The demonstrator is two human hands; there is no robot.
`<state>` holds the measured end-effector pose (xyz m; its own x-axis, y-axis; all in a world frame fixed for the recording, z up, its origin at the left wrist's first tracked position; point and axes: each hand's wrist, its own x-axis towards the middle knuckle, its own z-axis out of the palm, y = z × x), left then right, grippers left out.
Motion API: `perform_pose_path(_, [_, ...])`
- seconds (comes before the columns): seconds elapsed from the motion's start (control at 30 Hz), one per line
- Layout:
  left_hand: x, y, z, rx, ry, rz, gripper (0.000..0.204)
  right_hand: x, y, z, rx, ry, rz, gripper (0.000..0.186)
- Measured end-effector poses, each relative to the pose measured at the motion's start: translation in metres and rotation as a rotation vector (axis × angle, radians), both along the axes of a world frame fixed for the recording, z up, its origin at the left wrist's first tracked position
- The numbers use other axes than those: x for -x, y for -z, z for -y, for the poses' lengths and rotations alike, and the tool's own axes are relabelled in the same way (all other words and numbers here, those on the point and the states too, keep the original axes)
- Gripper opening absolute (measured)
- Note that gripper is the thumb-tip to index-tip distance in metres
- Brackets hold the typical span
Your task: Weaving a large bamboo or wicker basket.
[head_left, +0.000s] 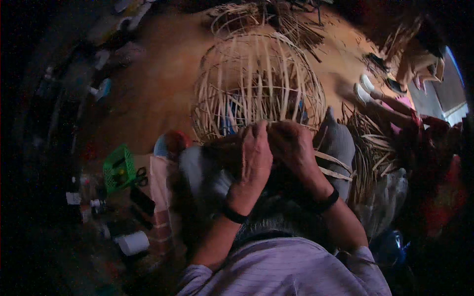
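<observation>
A large, round, openwork wicker basket (259, 74) of pale strips lies in front of me, its near edge at my knees. Both hands are side by side at that near edge. My left hand (256, 150) is closed, thumb and fingers pinched on the edge of the weave. Just to its right, my right hand (296, 148) has its fingers curled down on the same edge. The knuckles hide exactly which strips the fingertips grip. A few loose pale strips (335, 167) stick out to the right of my right hand, across my grey trouser leg.
A bundle of strips (368, 153) lies by my right leg. Another person's legs with white shoes (364, 89) stretch in from the right. At left are a green plastic basket (118, 170), black-handled scissors (141, 176) and a white cylinder (133, 243). More wickerwork (237, 19) lies beyond.
</observation>
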<state>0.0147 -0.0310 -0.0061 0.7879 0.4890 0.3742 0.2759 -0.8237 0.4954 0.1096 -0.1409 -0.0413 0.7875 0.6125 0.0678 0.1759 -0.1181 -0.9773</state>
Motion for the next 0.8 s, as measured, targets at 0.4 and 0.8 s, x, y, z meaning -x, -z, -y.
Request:
perform_pose_path(0.4, [0.0,0.006,-0.01,0.509,-0.045,0.134,0.03,-0.005,-0.013,0.001,-0.01,0.004,0.238,0.021])
perform_pose_path(0.8, [0.0,-0.015,-0.016,0.11,0.042,0.021,0.022,-0.009,-0.015,0.007,0.099,-0.004,0.469,0.033])
